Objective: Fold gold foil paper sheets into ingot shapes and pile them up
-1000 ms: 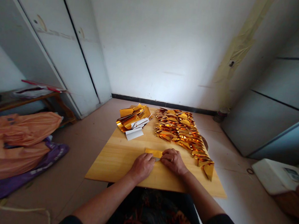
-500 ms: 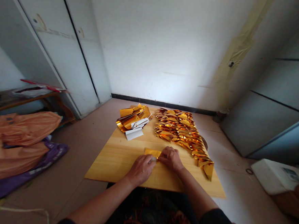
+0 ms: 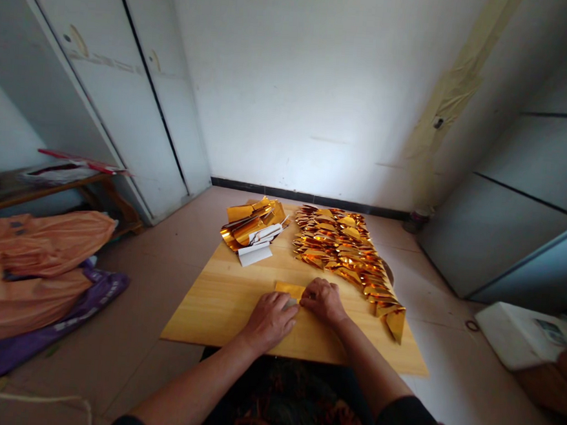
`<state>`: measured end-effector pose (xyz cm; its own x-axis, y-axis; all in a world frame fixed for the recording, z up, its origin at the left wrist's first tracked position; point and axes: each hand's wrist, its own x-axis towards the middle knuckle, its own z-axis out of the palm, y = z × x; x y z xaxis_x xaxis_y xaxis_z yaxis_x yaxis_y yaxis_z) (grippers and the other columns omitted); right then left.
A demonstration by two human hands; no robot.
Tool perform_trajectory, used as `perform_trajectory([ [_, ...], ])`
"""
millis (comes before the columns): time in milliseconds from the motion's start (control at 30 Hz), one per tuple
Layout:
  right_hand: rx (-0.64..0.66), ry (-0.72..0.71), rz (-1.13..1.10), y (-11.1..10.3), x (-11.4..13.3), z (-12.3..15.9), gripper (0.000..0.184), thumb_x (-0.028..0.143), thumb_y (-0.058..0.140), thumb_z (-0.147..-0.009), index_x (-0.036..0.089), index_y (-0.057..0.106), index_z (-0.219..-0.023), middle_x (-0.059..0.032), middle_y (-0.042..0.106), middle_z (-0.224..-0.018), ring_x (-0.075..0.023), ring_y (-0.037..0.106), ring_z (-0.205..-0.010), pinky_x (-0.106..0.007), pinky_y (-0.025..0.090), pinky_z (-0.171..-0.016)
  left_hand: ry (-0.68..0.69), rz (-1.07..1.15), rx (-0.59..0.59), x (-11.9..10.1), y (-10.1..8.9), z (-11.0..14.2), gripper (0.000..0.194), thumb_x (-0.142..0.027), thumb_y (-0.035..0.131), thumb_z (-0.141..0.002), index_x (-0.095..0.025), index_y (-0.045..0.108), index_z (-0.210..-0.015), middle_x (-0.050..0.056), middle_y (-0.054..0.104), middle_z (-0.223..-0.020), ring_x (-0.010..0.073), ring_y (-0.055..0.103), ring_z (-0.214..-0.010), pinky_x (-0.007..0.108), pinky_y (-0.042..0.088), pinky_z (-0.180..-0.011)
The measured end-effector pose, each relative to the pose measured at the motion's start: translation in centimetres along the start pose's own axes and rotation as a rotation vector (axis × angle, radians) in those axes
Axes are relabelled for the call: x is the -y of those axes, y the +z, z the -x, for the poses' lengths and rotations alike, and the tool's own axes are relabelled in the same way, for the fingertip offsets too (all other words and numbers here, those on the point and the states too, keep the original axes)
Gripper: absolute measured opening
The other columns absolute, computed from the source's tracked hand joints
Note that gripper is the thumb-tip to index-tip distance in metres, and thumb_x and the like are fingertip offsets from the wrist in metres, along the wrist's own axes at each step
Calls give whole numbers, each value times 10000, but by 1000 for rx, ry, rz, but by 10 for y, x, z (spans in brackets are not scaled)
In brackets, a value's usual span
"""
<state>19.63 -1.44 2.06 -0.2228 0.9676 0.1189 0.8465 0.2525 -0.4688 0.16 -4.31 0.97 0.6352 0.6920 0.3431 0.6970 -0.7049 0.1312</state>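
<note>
A small sheet of gold foil paper (image 3: 288, 288) lies on the wooden board (image 3: 218, 311) between my two hands. My left hand (image 3: 272, 316) is closed on its near left part, where a pale edge shows by the thumb. Fingers pinched together, my right hand (image 3: 324, 299) grips the sheet's right end. Most of the sheet's near side is hidden by the fingers. Beyond my right hand, rows of folded gold paper pieces (image 3: 344, 239) overlap one another. Loose gold and white sheets (image 3: 258, 227) are heaped beyond my left hand.
A white wall (image 3: 301, 97) rises behind the board. Grey cabinets (image 3: 140, 99) stand at the left, with orange and purple bags (image 3: 41, 267) on the floor below. At the right are a grey refrigerator-like cabinet (image 3: 517, 203) and a white box (image 3: 522, 336).
My left hand has shifted very slightly to the right along the gold sheet, its thumb nearer my right hand. My right hand and the paper piles have hardly moved.
</note>
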Motion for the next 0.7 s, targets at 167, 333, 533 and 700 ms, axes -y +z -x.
perform_trajectory([
  [167, 3, 5, -47, 0, -5, 0, 127, 150, 612, -705, 230, 683, -775, 1, 657, -868, -156, 570, -865, -281, 343, -802, -25, -7, 3, -2, 3, 1, 253, -309, 598, -815, -277, 621, -1065, 64, 571, -1065, 241, 512, -1002, 401, 433, -847],
  [333, 31, -9, -18, 0, -8, -2, 238, 90, 520, -730, 241, 696, -785, 3, 672, -876, -151, 579, -873, -269, 368, -811, -49, -11, 32, -3, -4, -5, 144, -309, 597, -815, -263, 664, -934, 56, 594, -1001, 228, 527, -964, 372, 419, -812],
  [533, 8, -126, 136, 0, 9, 11, 205, 164, 517, -824, 246, 702, -854, -38, 632, -1021, -189, 518, -967, -300, 351, -793, -109, 16, 19, 13, -7, -19, 117, -284, 568, -836, -226, 657, -787, 37, 640, -945, 205, 555, -944, 389, 370, -855],
  [700, 40, -204, 146, 6, 34, 30, 197, 171, 526, -841, 242, 671, -952, -37, 625, -1041, -188, 478, -996, -327, 316, -862, -195, 100, -19, 28, 2, -23, 58, -203, 569, -816, -207, 627, -821, 48, 662, -1048, 201, 569, -1011, 425, 330, -935],
])
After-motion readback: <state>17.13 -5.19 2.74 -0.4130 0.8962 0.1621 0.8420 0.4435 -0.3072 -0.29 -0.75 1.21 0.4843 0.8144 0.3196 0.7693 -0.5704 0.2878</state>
